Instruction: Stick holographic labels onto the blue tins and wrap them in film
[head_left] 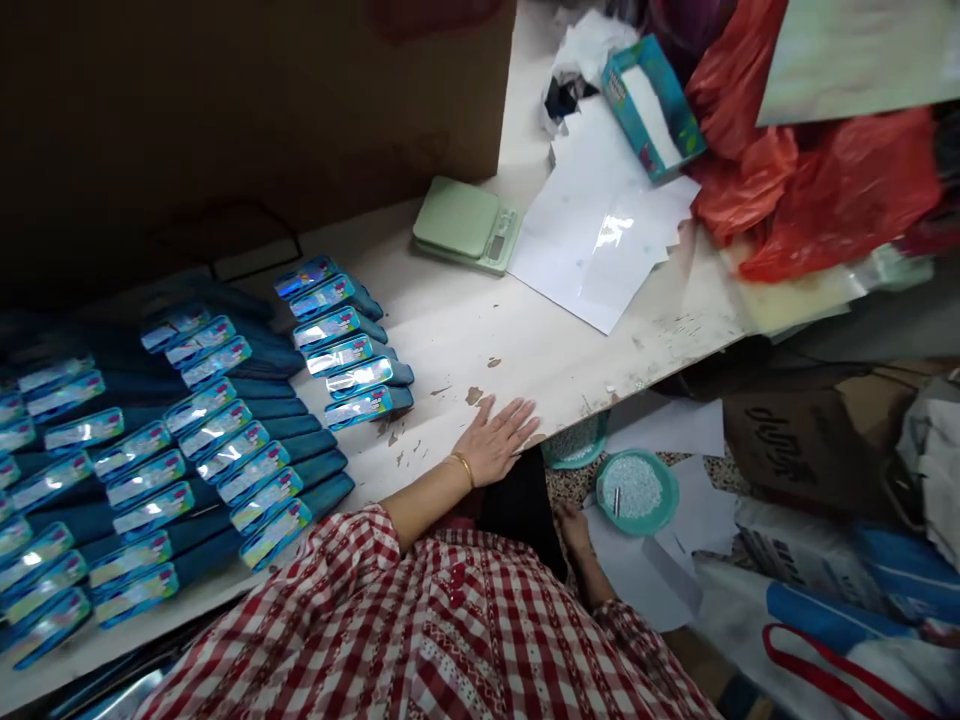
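My left hand [495, 442], wearing a gold bangle, lies flat and open on the chipped white tabletop [450, 340], touching nothing else. Rows of teal fabric packs with shiny blue labels [337, 340] lie to its left, a short reach away. My right hand [574, 528] hangs lower, past the table's front edge, its fingers partly hidden. Just beside it sits a round teal dish of small white beads [637, 490], with a thin metal piece standing in the beads. Nothing is visibly held in either hand.
A green digital scale [465, 225] and white paper sheets [600, 220] lie on the table. Beyond them are a teal box [652, 105] and red plastic bags [817, 190]. A brown board [225, 100] rises behind. Another teal dish [576, 445] sits below the table edge among papers.
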